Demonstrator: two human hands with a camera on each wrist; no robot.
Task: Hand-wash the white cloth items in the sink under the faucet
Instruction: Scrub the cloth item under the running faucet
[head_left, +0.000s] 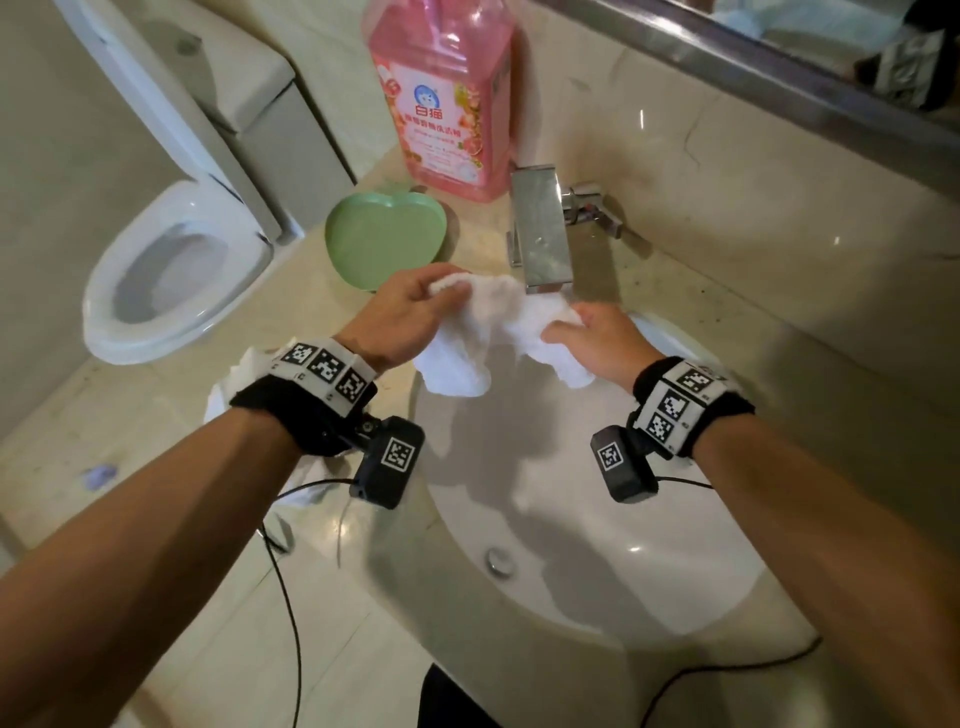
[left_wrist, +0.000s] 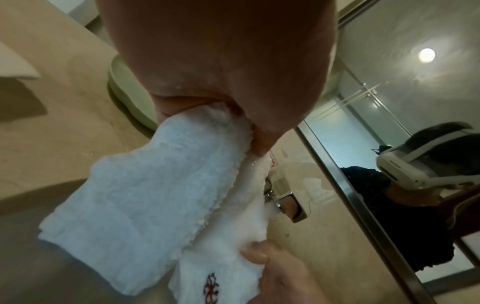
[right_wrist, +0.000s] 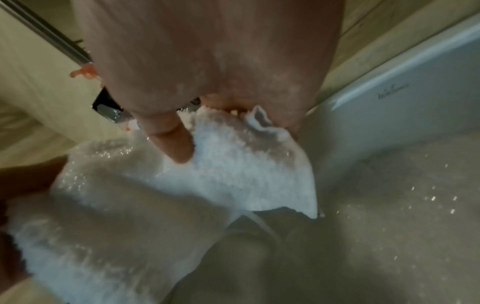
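Got one white cloth (head_left: 498, 317) stretched between my two hands, left hand (head_left: 415, 306) and right hand (head_left: 597, 338), fingers pinching it right under the one faucet (head_left: 543, 228), over the sink (head_left: 571, 519). One more white cloth (head_left: 234, 384) sits on the surface, plus one green dish (head_left: 384, 234) and one pink bottle (head_left: 447, 98).

Soft, warm indoor light is filling the head view, and the counter (head_left: 779, 291) is showing small bright glints. Both forearms are casting grey shadows into the sink (head_left: 545, 519). Straight lines are bending toward the edges of this wide-angle picture. In the left wrist view, a round ceiling lamp (left_wrist: 427, 55) is glaring in the mirror (left_wrist: 389, 102) with streaks spreading around it, while the palm close to the lens is looking dark and soft. The right wrist view is dimmer and blurred throughout, with wet sparkles smearing across the white cloth (right_wrist: 233, 164).
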